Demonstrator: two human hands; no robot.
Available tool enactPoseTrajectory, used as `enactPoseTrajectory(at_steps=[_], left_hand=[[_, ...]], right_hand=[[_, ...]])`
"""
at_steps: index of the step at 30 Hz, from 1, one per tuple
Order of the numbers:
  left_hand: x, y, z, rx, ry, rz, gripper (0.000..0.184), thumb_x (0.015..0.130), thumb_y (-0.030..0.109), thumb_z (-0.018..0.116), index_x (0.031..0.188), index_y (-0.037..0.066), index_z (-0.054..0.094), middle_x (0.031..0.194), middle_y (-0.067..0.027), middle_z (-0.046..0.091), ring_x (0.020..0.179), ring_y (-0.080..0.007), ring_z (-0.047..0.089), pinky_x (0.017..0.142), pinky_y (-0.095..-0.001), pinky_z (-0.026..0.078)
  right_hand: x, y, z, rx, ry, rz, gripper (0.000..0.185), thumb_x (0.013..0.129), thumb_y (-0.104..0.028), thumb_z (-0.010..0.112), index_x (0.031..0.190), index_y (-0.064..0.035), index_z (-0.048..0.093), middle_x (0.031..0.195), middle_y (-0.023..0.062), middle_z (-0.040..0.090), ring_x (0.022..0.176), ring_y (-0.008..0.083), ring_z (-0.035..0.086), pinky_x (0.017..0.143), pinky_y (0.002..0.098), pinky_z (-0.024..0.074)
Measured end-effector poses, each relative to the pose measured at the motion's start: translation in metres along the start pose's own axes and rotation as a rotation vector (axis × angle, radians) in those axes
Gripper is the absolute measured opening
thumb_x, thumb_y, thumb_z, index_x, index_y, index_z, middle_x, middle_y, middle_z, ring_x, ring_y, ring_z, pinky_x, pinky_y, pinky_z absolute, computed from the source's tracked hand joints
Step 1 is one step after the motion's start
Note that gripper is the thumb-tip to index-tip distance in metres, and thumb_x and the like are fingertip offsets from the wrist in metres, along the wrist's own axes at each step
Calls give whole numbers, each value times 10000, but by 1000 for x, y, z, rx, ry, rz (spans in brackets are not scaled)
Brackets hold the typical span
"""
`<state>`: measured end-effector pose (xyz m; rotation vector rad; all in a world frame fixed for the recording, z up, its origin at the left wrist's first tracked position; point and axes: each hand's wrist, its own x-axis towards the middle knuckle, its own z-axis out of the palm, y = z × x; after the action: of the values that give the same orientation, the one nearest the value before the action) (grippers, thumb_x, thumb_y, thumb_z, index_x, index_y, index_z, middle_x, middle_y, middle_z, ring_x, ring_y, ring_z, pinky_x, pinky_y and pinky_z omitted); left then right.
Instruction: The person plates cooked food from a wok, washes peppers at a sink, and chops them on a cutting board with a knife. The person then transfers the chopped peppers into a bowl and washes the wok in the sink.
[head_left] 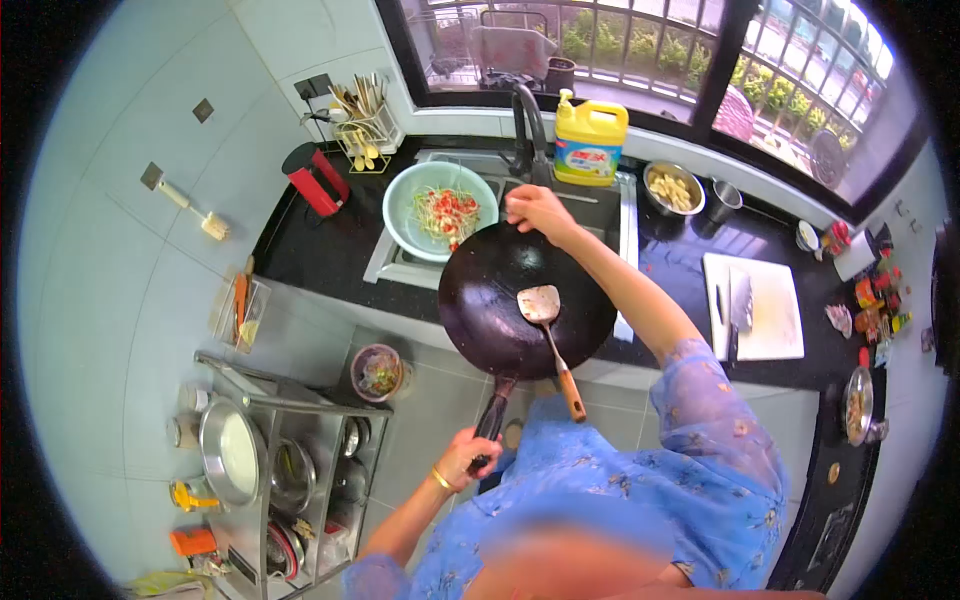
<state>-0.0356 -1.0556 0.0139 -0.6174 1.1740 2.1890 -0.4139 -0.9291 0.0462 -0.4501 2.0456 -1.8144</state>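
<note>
A large dark wok is held out in front of my body, over the sink's front edge and the floor. My left hand, with a gold bracelet at the wrist, is closed around the wok's long black handle. At the far rim, the curled fingers of my right hand grip the wok; the exact grip point is partly hidden. Inside the wok lies a metal spatula, its wooden handle sticking out over the near rim. Left of my right hand, a light green basin with shredded vegetables and red bits sits in the sink.
Behind the sink stand a black faucet and a yellow detergent jug. To the right are a bowl of cut pieces and a cleaver on a white cutting board. A metal rack and waste bin are at left.
</note>
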Motion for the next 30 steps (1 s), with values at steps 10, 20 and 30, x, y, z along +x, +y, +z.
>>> enactPoseTrajectory(at_steps=[10,20,30], left_hand=[[82,67,14,104,73,-33,267,714,129,610,934,42,488,663,-17,500,414,-82,410,354,-219,326],[120,111,38,-14,123,-83,244,711,129,607,899,44,476,639,-26,483,407,-99,417,360,-215,328],[129,135,22,-45,-17,-101,274,731,98,556,948,-27,444,664,-67,490,406,-109,407,353,-227,307]], right_hand=[[283,105,13,-1020,333,-36,479,756,-349,574,1064,18,555,1181,217,482,1097,338,476,868,414,429],[257,86,5,-983,-82,21,331,763,-219,551,989,22,572,981,219,579,923,362,568,779,431,465],[-89,-3,-79,-1103,-546,-144,341,663,-67,581,997,-103,524,759,160,575,710,345,591,582,435,462]])
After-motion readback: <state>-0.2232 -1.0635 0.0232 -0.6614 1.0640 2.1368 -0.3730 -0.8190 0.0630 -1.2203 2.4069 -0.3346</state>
